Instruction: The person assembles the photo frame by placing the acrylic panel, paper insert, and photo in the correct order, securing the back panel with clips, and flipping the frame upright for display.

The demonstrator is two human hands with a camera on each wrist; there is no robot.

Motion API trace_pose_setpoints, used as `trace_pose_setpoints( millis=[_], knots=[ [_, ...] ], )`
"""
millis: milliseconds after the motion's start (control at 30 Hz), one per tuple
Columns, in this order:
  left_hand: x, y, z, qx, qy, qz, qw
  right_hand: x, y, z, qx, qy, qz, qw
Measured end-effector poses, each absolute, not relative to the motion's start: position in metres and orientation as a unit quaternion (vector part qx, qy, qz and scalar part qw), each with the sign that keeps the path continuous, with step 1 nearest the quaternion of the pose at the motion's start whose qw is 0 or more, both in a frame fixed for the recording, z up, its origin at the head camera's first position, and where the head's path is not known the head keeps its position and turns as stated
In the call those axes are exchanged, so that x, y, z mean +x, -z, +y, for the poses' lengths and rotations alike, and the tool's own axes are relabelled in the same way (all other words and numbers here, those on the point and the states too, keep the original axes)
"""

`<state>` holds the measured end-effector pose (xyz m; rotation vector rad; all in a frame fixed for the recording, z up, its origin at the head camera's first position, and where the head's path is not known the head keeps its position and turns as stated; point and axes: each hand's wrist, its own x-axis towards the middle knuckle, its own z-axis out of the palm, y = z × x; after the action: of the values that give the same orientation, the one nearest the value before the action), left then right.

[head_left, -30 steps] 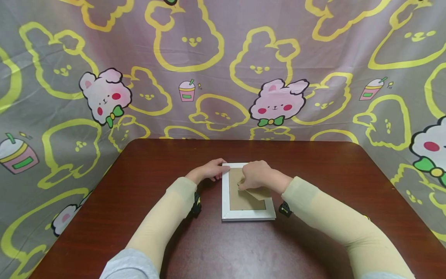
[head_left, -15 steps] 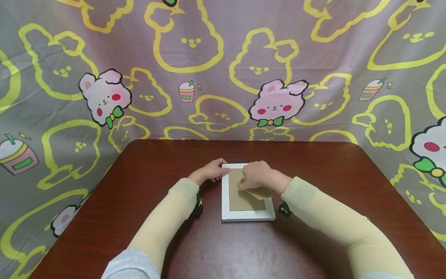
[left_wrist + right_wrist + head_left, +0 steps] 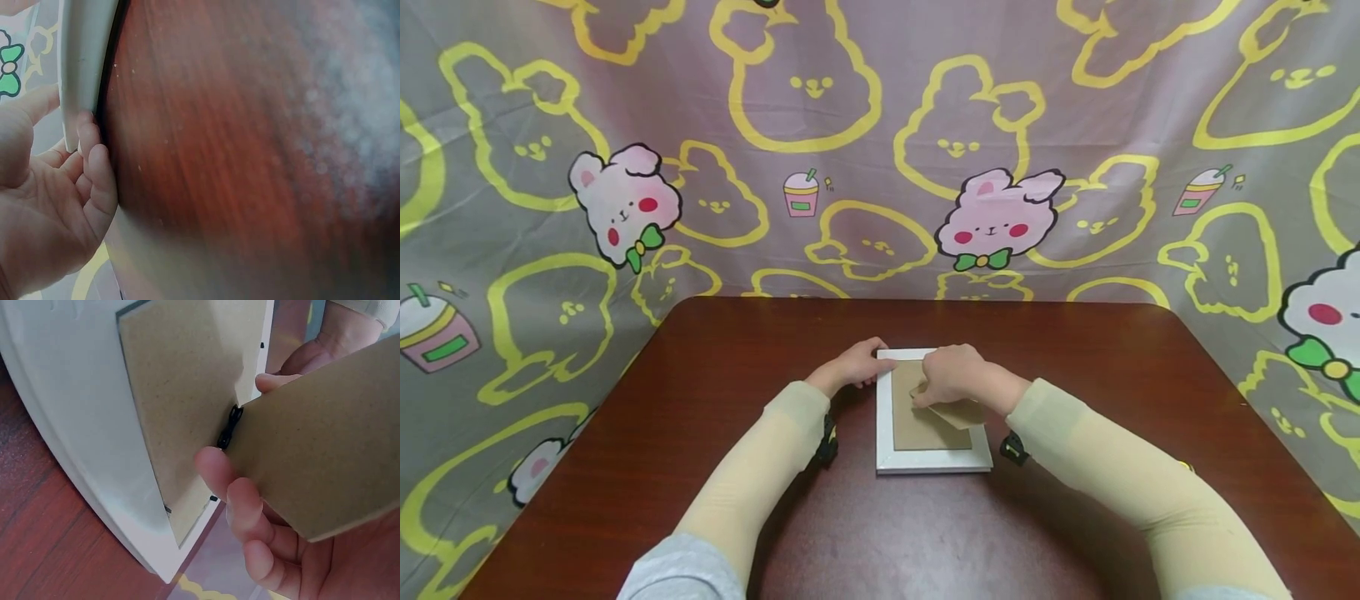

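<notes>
As the right hand (image 3: 955,377) holds the flap (image 3: 325,440), the frame (image 3: 886,417) stays put

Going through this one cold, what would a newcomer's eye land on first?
Probably the curtain behind the table, with its yellow outlines and pink-cheeked bunnies. Next comes the white frame lying on the table, its brown back facing up and the left hand at its far left corner. In the right wrist view, the right hand holds a brown flap raised from the back at a black hinge.

Frame (image 3: 934,461) on table (image 3: 1075,358), curtain (image 3: 880,158) behind.
</notes>
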<state>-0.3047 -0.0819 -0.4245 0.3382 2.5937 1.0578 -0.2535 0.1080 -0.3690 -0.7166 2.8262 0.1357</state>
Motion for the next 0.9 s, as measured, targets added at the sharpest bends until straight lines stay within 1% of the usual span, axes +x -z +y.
trace_pose_setpoints(
  millis=[367, 600, 900],
  knots=[
    [-0.3042, 0.4245, -0.0808, 0.117, -0.354, 0.915, 0.157, -0.2513, 0.3732, 0.1088, -0.241, -0.034, 0.963, 0.113],
    [-0.3045, 0.4259, -0.0826, 0.122, -0.36, 0.909, 0.171, -0.2515, 0.3752, 0.1087, -0.238, -0.042, 0.963, 0.117],
    [-0.3036, 0.4242, -0.0821, 0.12, -0.362, 0.908, 0.175, -0.2505, 0.3743, 0.108, -0.23, -0.036, 0.965, 0.122]
  ],
)
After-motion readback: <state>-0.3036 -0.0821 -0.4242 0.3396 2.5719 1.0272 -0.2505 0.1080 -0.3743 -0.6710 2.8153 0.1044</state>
